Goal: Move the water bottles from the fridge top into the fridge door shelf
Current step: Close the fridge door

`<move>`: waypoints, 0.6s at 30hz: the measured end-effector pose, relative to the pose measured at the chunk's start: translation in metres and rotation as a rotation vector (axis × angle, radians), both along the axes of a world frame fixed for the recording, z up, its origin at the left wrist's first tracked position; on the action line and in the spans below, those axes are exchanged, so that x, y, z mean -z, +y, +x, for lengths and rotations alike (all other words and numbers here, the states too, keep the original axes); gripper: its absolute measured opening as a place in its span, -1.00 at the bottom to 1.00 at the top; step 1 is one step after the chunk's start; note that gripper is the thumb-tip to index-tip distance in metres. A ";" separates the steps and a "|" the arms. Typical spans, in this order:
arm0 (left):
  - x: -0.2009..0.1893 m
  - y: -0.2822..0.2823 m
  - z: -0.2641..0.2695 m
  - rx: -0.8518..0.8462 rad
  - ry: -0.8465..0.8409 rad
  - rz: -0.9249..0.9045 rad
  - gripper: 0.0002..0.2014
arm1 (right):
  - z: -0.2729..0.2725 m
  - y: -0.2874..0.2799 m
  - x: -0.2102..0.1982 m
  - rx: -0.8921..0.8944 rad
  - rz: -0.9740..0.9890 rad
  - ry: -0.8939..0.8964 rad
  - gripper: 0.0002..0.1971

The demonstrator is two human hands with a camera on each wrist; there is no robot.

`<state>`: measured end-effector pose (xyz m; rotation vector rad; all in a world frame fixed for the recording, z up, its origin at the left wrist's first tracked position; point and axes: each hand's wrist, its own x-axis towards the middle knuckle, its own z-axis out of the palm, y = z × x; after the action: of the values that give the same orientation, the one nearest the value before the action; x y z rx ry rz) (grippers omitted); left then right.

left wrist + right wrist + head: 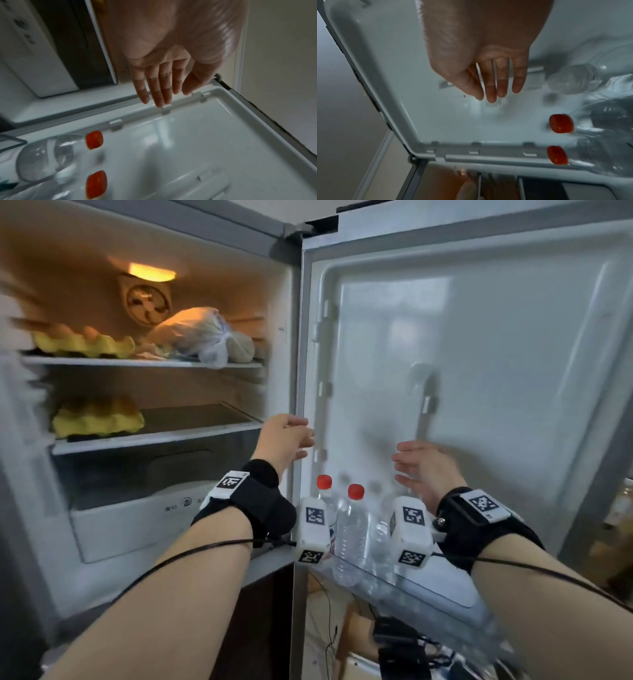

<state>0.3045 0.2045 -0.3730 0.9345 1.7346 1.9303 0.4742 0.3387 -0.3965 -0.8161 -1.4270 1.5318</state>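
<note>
Two clear water bottles with red caps (350, 529) stand side by side in the clear door shelf (424, 594) of the open fridge door. Their caps (94, 139) show in the left wrist view and their red caps (561, 125) in the right wrist view. A further clear bottle (573, 79) lies blurred to the right of them. My left hand (294, 440) is raised above the bottles near the door's hinge side, fingers straight, holding nothing. My right hand (414, 465) hovers in front of the door liner, fingers relaxed and empty.
The fridge interior has two yellow egg trays (85, 344), a plastic bag of food (202, 333) on the top shelf and a white drawer (144, 518) below. The door liner (496, 354) above the shelf is bare. Cables and boxes lie on the floor (394, 645).
</note>
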 end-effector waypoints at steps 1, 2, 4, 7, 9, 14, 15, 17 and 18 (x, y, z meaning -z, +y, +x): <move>0.005 -0.006 0.006 -0.032 -0.009 -0.010 -0.80 | 0.003 -0.002 0.002 -0.012 -0.001 -0.007 -0.83; 0.007 -0.013 0.016 -0.069 -0.019 -0.022 -0.82 | 0.009 -0.005 0.003 -0.032 -0.006 -0.014 -0.83; 0.011 -0.028 0.035 -0.140 -0.043 -0.032 -0.79 | 0.022 -0.013 0.002 -0.078 -0.008 -0.025 -0.84; 0.014 -0.053 0.054 -0.245 -0.066 -0.018 -0.74 | 0.039 -0.022 0.001 -0.115 -0.008 -0.025 -0.83; 0.013 -0.071 0.065 -0.305 -0.085 -0.011 -0.75 | 0.050 -0.028 0.002 -0.126 -0.017 -0.007 -0.83; 0.009 -0.114 0.082 -0.440 -0.108 0.021 -0.76 | 0.079 -0.041 0.000 -0.082 -0.053 0.041 -0.84; 0.007 -0.122 0.084 -0.458 -0.114 0.035 -0.78 | 0.085 -0.043 0.000 -0.061 -0.061 0.049 -0.84; 0.003 -0.138 0.088 -0.484 -0.134 0.053 -0.82 | 0.094 -0.049 -0.003 -0.025 -0.079 0.063 -0.83; 0.002 -0.145 0.091 -0.494 -0.140 0.061 -0.82 | 0.099 -0.052 -0.005 -0.011 -0.084 0.064 -0.82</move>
<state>0.3959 0.0598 -0.3749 0.3932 1.9626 2.2924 0.5732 0.2864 -0.3918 -0.8035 -1.3303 1.6212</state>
